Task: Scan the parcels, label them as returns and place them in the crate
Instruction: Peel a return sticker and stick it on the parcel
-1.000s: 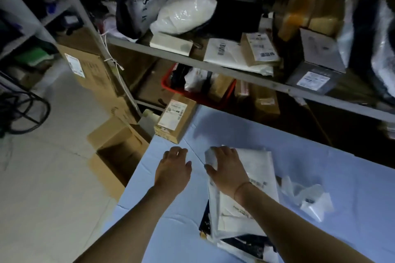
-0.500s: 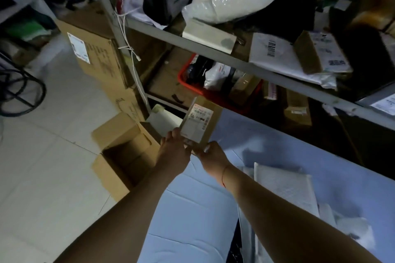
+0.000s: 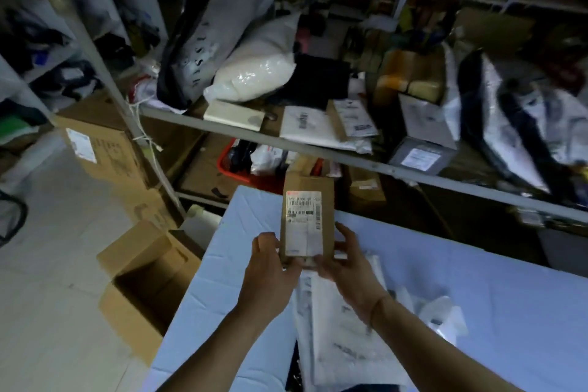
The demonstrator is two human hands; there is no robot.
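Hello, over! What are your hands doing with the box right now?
Left hand, right hand both gripping box. Label facing up. Box above table, red crate beyond. Nothing blocking.

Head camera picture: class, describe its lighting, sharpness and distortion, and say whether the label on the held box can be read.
Head view: dim overall, shelves in deep shadow; glare on the white plastic sack; the grey metal shelf rail bows from the wide-angle lens; edges smeared; the white label on the small brown cardboard box, held by left hand and right hand, is too blurred to read.

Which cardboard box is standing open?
The floor box left of the table, flaps up, inside visible. The box in the hands and the shelf boxes are closed.
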